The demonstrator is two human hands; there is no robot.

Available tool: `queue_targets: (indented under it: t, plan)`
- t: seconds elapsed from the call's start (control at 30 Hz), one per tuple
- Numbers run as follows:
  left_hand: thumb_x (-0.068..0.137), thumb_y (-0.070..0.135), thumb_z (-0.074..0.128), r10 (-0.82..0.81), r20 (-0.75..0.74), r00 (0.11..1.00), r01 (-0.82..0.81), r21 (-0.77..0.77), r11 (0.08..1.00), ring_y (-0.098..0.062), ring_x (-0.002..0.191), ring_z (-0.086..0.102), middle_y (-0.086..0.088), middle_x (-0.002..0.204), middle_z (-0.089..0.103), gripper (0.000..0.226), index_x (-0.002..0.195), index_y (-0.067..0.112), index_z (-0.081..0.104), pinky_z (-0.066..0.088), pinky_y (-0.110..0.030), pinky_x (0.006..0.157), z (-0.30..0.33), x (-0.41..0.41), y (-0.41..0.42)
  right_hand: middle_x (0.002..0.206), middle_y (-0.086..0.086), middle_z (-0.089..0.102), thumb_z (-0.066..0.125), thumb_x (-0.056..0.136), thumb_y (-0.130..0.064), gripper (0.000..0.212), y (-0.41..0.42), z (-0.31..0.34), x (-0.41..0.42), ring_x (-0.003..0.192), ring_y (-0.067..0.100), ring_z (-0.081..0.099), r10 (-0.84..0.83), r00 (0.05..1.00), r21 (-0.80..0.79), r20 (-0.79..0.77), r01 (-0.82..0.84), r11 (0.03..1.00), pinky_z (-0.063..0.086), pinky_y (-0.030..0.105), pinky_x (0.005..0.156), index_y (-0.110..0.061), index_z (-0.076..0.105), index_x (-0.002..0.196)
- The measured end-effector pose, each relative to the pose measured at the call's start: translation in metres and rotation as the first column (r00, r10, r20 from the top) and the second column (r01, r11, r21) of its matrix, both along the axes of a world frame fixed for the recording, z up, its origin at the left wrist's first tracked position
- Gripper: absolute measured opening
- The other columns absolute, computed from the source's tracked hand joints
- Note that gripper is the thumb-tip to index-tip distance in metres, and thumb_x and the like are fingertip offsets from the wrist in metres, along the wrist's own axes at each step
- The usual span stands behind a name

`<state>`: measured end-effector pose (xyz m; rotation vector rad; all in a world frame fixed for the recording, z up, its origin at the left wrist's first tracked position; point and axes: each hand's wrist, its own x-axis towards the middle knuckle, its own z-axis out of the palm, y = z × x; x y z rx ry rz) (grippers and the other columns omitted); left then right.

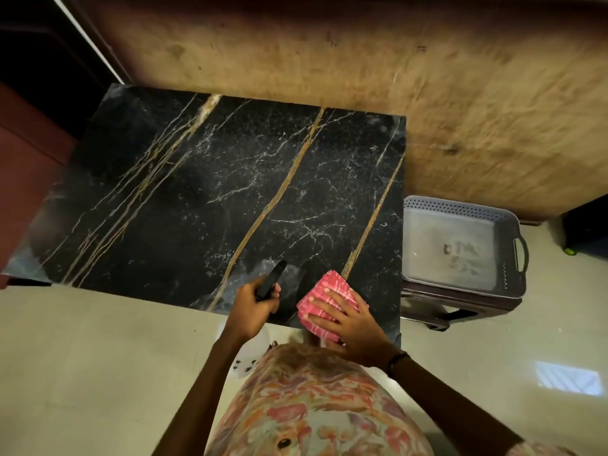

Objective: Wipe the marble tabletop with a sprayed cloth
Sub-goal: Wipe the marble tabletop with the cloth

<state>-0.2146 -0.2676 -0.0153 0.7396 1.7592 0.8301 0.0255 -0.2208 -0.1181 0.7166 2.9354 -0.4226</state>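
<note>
- The marble tabletop [204,199] fills the middle of the view, black with gold veins, and nothing stands on it but what the person is using. Most of it is far from the working corner, so the far and left parts may go unwiped if the strokes stay short and near.
- The grey basket [460,245] sits on a dark stool [437,307] just beside the table's right edge. A wide sweep to the right could carry the arm past the edge and knock it.
- The pink cloth [324,301] lies at the near right edge of the marble, partly overhanging. The right hand [352,324] rests flat on it, fingers spread and pressing rather than gripping; a pull toward the body could drag it off onto the floor.
- The left hand [255,307] is closed round the neck of a spray bottle [271,281], whose black nozzle points toward the far side, over the marble rather than at the cloth. Squeezing now would likely wet the stone just left of the cloth, leaving streaks or a slick patch.
- The bottle's pale body hangs below the table edge, largely hidden; I cannot tell how full it is, and it may bump the edge.
</note>
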Motion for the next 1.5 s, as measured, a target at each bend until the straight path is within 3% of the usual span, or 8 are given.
queue_targets:
  t: [0.2,0.33,0.53,0.67,1.03,1.2,1.33,1.5]
  plan:
    - [0.082,-0.009,0.054,0.084,-0.061,0.995,-0.085,-0.011,0.996,-0.015,0.056,0.047,-0.012,0.072,0.055,0.014,0.091,-0.002,0.061,0.037,-0.018,0.048,-0.003,-0.008,-0.017,0.154,-0.001,0.033,0.041,0.088,-0.056,0.061,0.065,0.009,0.0,0.144,0.026,0.02,-0.153,0.987,-0.059,0.054,0.156,0.986,0.019,0.068,0.11,-0.038,0.032,0.145]
    - [0.082,-0.01,0.054,0.15,-0.078,0.986,-0.151,-0.008,0.988,-0.014,0.05,0.044,-0.009,0.064,0.053,0.01,0.088,-0.005,0.06,0.037,-0.014,0.045,-0.004,-0.011,-0.029,0.157,0.001,0.024,0.049,0.089,-0.049,0.062,0.082,0.016,-0.064,0.147,0.031,0.01,-0.253,0.967,-0.101,0.027,0.255,0.962,-0.004,0.063,0.111,-0.033,0.031,0.147]
    - [0.075,-0.015,0.056,0.236,-0.121,0.964,-0.238,-0.001,0.971,-0.019,0.047,0.041,-0.014,0.062,0.052,0.013,0.083,-0.006,0.061,0.036,-0.018,0.042,-0.006,-0.021,-0.041,0.149,0.0,0.043,0.054,0.085,-0.051,0.051,0.024,0.01,-0.094,0.139,0.03,0.034,0.158,0.987,-0.051,0.026,-0.157,0.986,0.027,0.07,0.105,-0.035,0.052,0.133]
    - [0.076,-0.013,0.056,0.275,-0.13,0.953,-0.279,-0.014,0.96,-0.013,0.047,0.045,-0.006,0.061,0.055,0.017,0.084,-0.001,0.063,0.038,-0.017,0.046,-0.009,-0.032,-0.045,0.156,-0.008,0.028,0.039,0.09,-0.059,0.059,0.027,0.001,-0.051,0.145,0.022,0.021,0.343,0.939,-0.02,0.019,-0.343,0.939,0.013,0.061,0.114,-0.046,0.024,0.146]
    - [0.073,-0.014,0.056,0.318,-0.107,0.942,-0.324,-0.038,0.945,-0.005,0.04,0.047,-0.003,0.06,0.057,0.024,0.077,0.008,0.064,0.038,-0.017,0.042,-0.014,-0.075,-0.059,0.16,-0.001,0.018,0.048,0.092,-0.051,0.064,0.09,0.018,-0.15,0.148,0.029,0.004,-0.098,0.987,-0.073,0.128,0.107,0.992,-0.002,0.063,0.113,-0.037,0.023,0.148]
    - [0.072,-0.013,0.057,0.345,-0.064,0.937,-0.347,-0.037,0.937,-0.007,0.037,0.043,0.006,0.047,0.052,0.024,0.074,0.01,0.064,0.035,-0.016,0.04,-0.017,-0.109,-0.067,0.154,0.001,0.033,0.046,0.088,-0.051,0.059,0.038,0.021,-0.177,0.142,0.032,0.027,0.139,0.988,-0.024,0.073,-0.137,0.99,0.019,0.071,0.108,-0.034,0.036,0.144]
    - [0.073,-0.013,0.056,0.313,-0.035,0.949,-0.314,-0.041,0.948,-0.007,0.042,0.045,0.001,0.059,0.057,0.023,0.081,0.006,0.065,0.036,-0.015,0.043,-0.018,-0.138,-0.07,0.156,-0.005,0.03,0.029,0.096,-0.059,0.055,0.016,0.008,-0.129,0.145,0.024,0.022,0.322,0.942,-0.041,0.098,-0.319,0.947,0.012,0.061,0.115,-0.041,0.025,0.147]
    - [0.075,-0.014,0.054,0.264,-0.028,0.964,-0.265,-0.016,0.964,-0.002,0.042,0.048,-0.003,0.063,0.056,0.02,0.087,-0.001,0.063,0.039,-0.012,0.044,-0.018,-0.168,-0.073,0.15,0.001,0.041,0.039,0.089,-0.056,0.058,0.053,0.017,-0.131,0.139,0.028,0.034,0.183,0.961,0.027,0.208,-0.193,0.981,0.018,0.063,0.109,-0.038,0.033,0.144]
